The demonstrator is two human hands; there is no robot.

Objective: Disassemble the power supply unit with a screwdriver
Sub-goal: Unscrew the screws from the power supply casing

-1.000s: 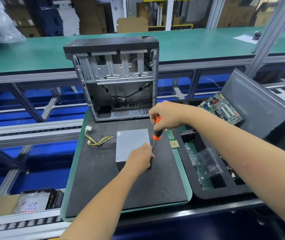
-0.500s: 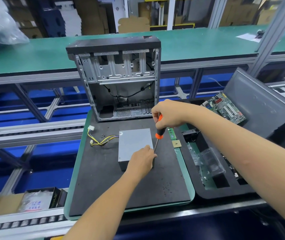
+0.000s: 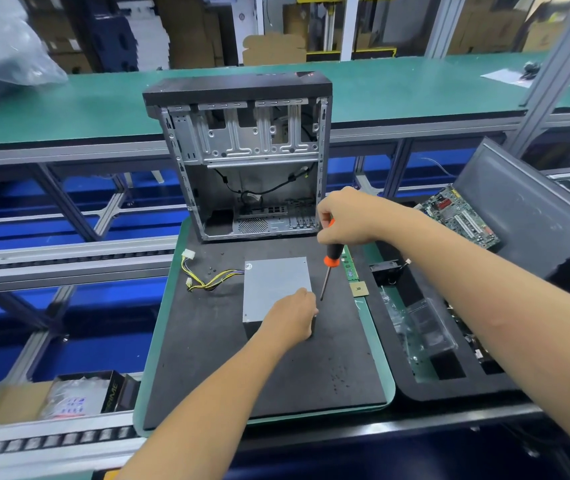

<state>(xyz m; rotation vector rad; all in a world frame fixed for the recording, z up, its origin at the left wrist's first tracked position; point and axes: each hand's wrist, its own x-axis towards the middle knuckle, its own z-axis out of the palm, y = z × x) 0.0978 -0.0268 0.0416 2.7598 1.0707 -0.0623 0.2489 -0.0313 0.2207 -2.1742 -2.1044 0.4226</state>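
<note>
Gripped by the right hand (image 3: 346,216), the screwdriver (image 3: 328,261) pointed steeply down; the left hand (image 3: 294,315) clasped the grey, boxy PSU (image 3: 275,284).

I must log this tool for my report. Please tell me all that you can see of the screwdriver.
The screwdriver has a black handle with orange at both ends and a thin dark metal shaft. The right hand grips the handle's top. It stands nearly upright, tip down, just right of the grey power supply, above the black mat. Whether the tip touches anything cannot be told.
</note>
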